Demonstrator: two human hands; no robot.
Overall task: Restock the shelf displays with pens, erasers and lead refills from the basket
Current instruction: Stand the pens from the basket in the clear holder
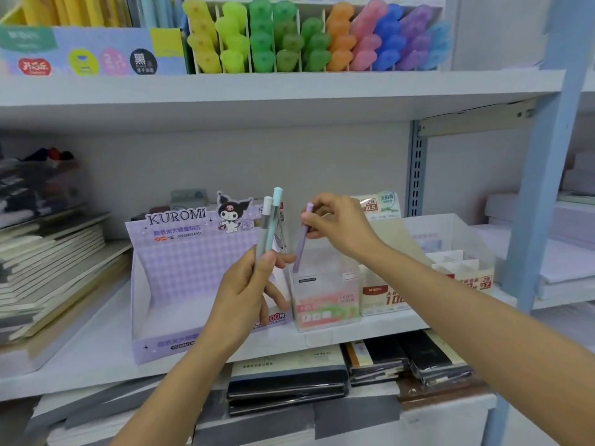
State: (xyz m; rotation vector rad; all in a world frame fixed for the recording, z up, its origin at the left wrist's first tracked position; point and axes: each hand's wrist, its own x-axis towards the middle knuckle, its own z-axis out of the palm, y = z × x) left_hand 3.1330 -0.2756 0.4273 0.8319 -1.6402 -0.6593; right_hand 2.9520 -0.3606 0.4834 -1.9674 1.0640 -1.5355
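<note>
We take the clear pen box (325, 294) on the middle shelf (96, 346) as our landmark. Directly above it our right hand (338, 225) pinches a lilac pen (302, 243) near its top between thumb and fingertips, the pen hanging almost upright with its lower tip at the box's open rim; whether the tip is already inside we cannot quite tell through the blur. Just left of the box our left hand (248, 294) is closed around two more pens, a grey one with a white cap (264, 226) and a mint-green one (274, 217), both standing upright side by side above the fist. Behind that hand, left of the box, stands the purple Kuromi display carton (174, 252). Touching the box's right side sits a red-and-white lead refill carton (383, 297). On the shelf above the box a rack of coloured highlighters (309, 37) runs yellow through green, orange, pink, blue and purple. Far left of the box lie stacked notebooks (54, 262).
</note>
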